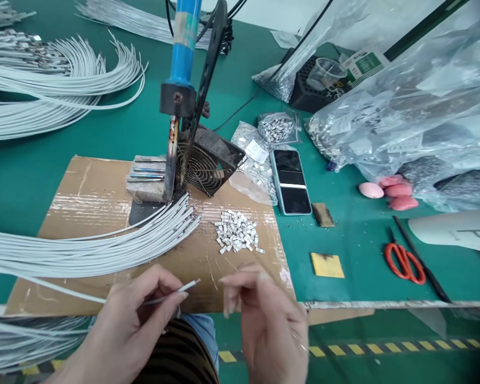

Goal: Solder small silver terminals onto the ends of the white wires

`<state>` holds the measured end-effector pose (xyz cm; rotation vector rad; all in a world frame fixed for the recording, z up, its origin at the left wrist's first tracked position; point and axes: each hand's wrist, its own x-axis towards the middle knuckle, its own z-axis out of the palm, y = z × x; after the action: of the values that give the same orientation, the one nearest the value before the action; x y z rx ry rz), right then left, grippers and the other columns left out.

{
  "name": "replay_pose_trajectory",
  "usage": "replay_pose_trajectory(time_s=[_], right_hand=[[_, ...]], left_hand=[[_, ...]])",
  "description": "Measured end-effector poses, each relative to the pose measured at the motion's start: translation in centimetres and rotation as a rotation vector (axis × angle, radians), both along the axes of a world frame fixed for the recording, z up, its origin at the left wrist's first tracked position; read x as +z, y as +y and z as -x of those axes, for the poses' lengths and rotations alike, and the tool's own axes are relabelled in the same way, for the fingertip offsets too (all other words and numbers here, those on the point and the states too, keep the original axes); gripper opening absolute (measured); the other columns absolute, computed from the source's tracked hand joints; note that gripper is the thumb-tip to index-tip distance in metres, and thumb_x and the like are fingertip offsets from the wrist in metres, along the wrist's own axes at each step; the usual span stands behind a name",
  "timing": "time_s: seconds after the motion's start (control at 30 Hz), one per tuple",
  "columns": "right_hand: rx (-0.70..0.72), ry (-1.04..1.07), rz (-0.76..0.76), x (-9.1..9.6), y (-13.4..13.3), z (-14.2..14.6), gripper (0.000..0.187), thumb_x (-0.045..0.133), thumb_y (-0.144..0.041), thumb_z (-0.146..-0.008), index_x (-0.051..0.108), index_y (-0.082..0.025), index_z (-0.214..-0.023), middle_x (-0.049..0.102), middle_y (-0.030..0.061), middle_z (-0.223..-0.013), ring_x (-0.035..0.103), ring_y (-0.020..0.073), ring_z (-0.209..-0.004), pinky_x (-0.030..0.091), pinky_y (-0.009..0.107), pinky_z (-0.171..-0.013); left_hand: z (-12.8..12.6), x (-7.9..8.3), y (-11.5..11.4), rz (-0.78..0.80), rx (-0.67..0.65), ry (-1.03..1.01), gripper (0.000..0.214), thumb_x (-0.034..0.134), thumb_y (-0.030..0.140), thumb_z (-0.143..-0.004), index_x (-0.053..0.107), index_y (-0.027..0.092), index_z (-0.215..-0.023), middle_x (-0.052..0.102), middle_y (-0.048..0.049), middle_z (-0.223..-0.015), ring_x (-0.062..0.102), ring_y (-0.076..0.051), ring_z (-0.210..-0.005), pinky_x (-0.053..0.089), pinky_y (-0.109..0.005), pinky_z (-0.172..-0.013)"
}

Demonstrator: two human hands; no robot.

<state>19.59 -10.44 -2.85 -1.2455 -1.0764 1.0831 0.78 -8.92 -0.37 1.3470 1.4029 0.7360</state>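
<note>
My left hand [138, 314] pinches a white cable [189, 286] near its stripped end, between thumb and forefinger. The bare tip points right, toward my right hand [264, 314]. That hand is a little apart from the cable, with its fingers loosely bent and slightly blurred; nothing shows between them. Beyond my hands, a pile of small white connector pieces [237, 232] lies on a cardboard sheet [80, 186]. Left of it, a bundle of white cables [104, 253] lies with its ends under a blue soldering iron [183, 53], which hangs tip down in a stand.
A black fan [208, 165] stands behind the iron. Rightward are a phone [291, 181], a yellow sponge [327, 265], red scissors [404, 261] and plastic bags [384, 112] of parts. More white cables [64, 90] lie at the back left. The table edge runs close to my hands.
</note>
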Motion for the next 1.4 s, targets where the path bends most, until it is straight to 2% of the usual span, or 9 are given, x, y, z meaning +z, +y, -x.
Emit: replay_pose_trajectory(time_s=[0.07, 0.13, 0.27, 0.4, 0.77, 1.03, 1.23, 1.3, 1.4], right_hand=[[0.029, 0.085, 0.099, -0.9, 0.5, 0.7, 0.024, 0.062, -0.033, -0.106, 0.085, -0.030, -0.101, 0.067, 0.0011, -0.080, 0.061, 0.0111, -0.064, 0.050, 0.020, -0.055], [0.115, 0.127, 0.173, -1.6, 0.6, 1.6, 0.016, 0.071, -0.031, -0.100, 0.085, -0.032, -0.107, 0.066, 0.0002, -0.082, 0.060, 0.0084, -0.061, 0.050, 0.018, -0.055], [0.223, 0.246, 0.177, -1.6, 1.0, 2.9, 0.017, 0.074, -0.027, -0.097, 0.087, -0.033, -0.105, 0.069, 0.0020, -0.086, 0.059, 0.0073, -0.059, 0.048, 0.017, -0.053], [0.237, 0.248, 0.130, -0.5, 1.6, 3.1, 0.022, 0.073, -0.019, -0.094, 0.089, -0.034, -0.099, 0.074, 0.0034, -0.083, 0.059, 0.0088, -0.060, 0.048, 0.017, -0.053], [0.242, 0.157, 0.092, 0.3, 1.6, 2.5, 0.024, 0.077, -0.013, -0.087, 0.090, -0.033, -0.094, 0.074, 0.0020, -0.073, 0.062, 0.0101, -0.058, 0.049, 0.018, -0.053], [0.243, 0.287, 0.188, -0.8, 1.4, 2.5, 0.013, 0.080, -0.012, -0.076, 0.085, -0.023, -0.073, 0.067, 0.0000, -0.064, 0.056, 0.0089, -0.054, 0.040, 0.018, -0.049], [0.246, 0.321, 0.225, -1.3, 0.9, 2.4, 0.009, 0.082, -0.022, -0.081, 0.082, -0.019, -0.072, 0.068, 0.0011, -0.067, 0.052, 0.0088, -0.053, 0.039, 0.020, -0.048], [0.246, 0.252, 0.206, -0.8, 1.0, 2.3, 0.012, 0.081, -0.021, -0.081, 0.081, -0.019, -0.070, 0.067, 0.0010, -0.065, 0.054, 0.0100, -0.053, 0.040, 0.020, -0.048], [0.229, -0.029, 0.081, 0.3, 1.4, 2.1, 0.015, 0.076, -0.013, -0.081, 0.080, -0.018, -0.068, 0.066, 0.0013, -0.060, 0.057, 0.0118, -0.053, 0.042, 0.021, -0.048]], left_hand=[[0.0, -0.1, 0.5, 0.126, 0.069, -0.096, 0.023, 0.067, 0.036, -0.095, 0.072, 0.024, -0.075, 0.064, 0.0034, -0.060, 0.057, -0.013, -0.054, 0.046, -0.018, -0.052], [0.5, -0.3, 0.5, 0.192, 0.085, -0.191, 0.022, 0.069, 0.037, -0.094, 0.073, 0.023, -0.079, 0.063, 0.0032, -0.063, 0.054, -0.012, -0.056, 0.044, -0.018, -0.053], [0.9, -0.3, 0.1, 0.261, 0.121, -0.286, 0.021, 0.074, 0.038, -0.092, 0.076, 0.021, -0.081, 0.064, 0.0029, -0.063, 0.051, -0.011, -0.058, 0.040, -0.018, -0.055], [0.6, 0.3, -0.1, 0.304, 0.198, -0.308, 0.025, 0.078, 0.041, -0.088, 0.077, 0.020, -0.074, 0.065, 0.0021, -0.064, 0.050, -0.011, -0.061, 0.039, -0.020, -0.058], [1.2, 0.2, -0.3, 0.339, 0.130, -0.271, 0.034, 0.075, 0.049, -0.089, 0.077, 0.020, -0.073, 0.056, 0.0019, -0.062, 0.042, -0.013, -0.060, 0.032, -0.025, -0.057], [0.2, 1.4, -0.3, 0.317, 0.147, -0.194, 0.027, 0.077, 0.042, -0.083, 0.072, 0.019, -0.069, 0.056, 0.0033, -0.057, 0.046, -0.012, -0.056, 0.034, -0.024, -0.056], [0.0, 1.2, -0.8, 0.211, 0.184, -0.079, 0.022, 0.078, 0.037, -0.080, 0.070, 0.021, -0.068, 0.058, 0.0030, -0.057, 0.047, -0.013, -0.053, 0.034, -0.024, -0.051], [0.2, 0.9, -0.9, 0.143, 0.147, -0.040, 0.022, 0.075, 0.037, -0.085, 0.072, 0.021, -0.069, 0.062, 0.0015, -0.058, 0.049, -0.014, -0.053, 0.035, -0.024, -0.050], [0.6, 0.5, -0.8, -0.001, 0.036, 0.007, 0.023, 0.067, 0.033, -0.094, 0.076, 0.023, -0.076, 0.069, -0.0005, -0.066, 0.057, -0.015, -0.057, 0.041, -0.025, -0.055]])
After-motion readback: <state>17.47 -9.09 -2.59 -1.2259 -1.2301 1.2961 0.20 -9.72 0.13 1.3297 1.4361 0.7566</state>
